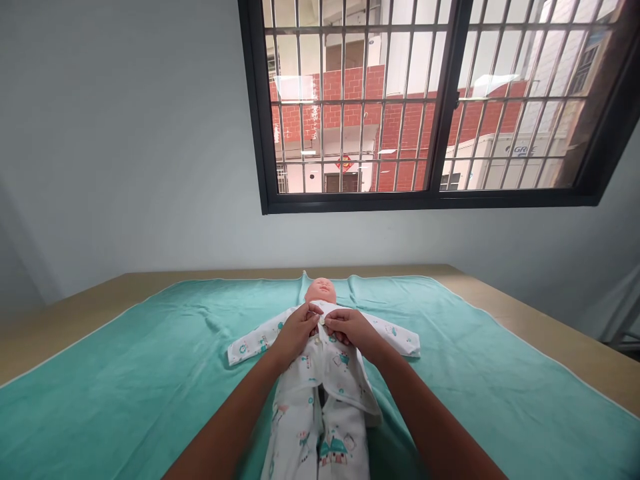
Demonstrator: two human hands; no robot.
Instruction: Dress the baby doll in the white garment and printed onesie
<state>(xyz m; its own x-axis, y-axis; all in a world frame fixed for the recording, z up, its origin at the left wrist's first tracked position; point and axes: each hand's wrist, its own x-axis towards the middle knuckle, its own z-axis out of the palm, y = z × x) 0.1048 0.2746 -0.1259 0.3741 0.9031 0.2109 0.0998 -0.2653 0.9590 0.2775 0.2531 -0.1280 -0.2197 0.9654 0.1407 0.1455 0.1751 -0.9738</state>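
Observation:
A baby doll lies on its back, dressed in a white printed shirt and matching trousers. The shirt's long sleeves stretch out to both sides. At the upper chest, my left hand pinches the shirt's front edge. My right hand pinches the opposite edge close by, with a small button showing between the fingertips. Another button sits just below. Lower down, the front edges of the shirt hang apart. My fingers partly cover the collar area.
A green blanket spreads beneath the doll over a wooden table, whose edges show left, right and at the back. Beyond it stands a grey wall with a barred, dark-framed window.

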